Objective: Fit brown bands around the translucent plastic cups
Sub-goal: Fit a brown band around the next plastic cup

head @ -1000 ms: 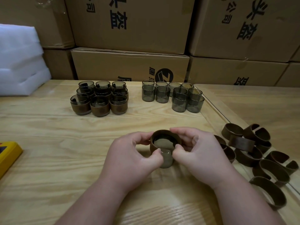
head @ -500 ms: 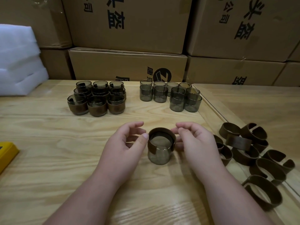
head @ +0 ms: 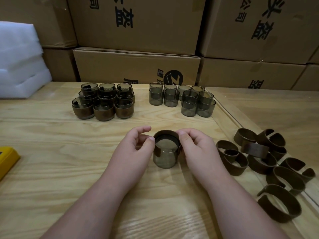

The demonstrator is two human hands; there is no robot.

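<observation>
Cup (head: 164, 158) upright on table (head: 51, 152), mid-front, band (head: 166, 135) riding its rim. Left hand (head: 133, 152) and right hand (head: 198, 150) pinch band at opposite sides. Band likely springy, cup light and slick: push down evenly at both sides.

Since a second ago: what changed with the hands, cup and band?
Both hands, left hand and right hand, released their pinch at the near rim, opened briefly, and now their fingertips touch the brown band sitting high on the cup. The cup stays upright on the table; the other piles are unmoved.
</observation>
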